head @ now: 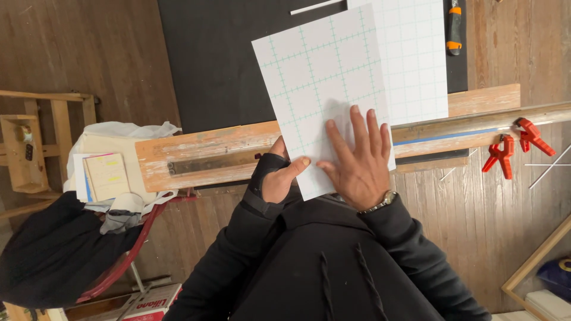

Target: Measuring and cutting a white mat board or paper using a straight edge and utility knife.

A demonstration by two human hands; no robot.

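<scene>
Gridded sheet (321, 77): a white sheet printed with a pale green grid, lying tilted across the wooden plank (202, 148) at the centre of the view, its far corners toward 12 o'clock and its near edge at the person's chest.
Left hand (279, 175): at 7 o'clock of the sheet, in a dark fingerless sleeve, thumb on top of the sheet's near left edge; the other fingers are hidden, so whether they pinch from below cannot be told.
Right hand (357, 160): flat on the sheet's near right part, fingers spread and pointing to 12 o'clock, palm pressing down; a wristwatch (383, 201) shows at the wrist.
Second sheet (416, 53): a similar gridded sheet lies under the first, toward 1 o'clock, on the black mat (220, 59).
Handling: the sheet looks light and thin yet fairly stiff, since it lies flat with no sag; probably smooth and apt to slide, easily creased at the corners.
Where to hold: likely best by the near edge, with a flat palm steadying the middle.
Nearby: red spring clamps (511, 148) at 3 o'clock; an orange-and-black utility knife (454, 27) at 1 o'clock.
</scene>
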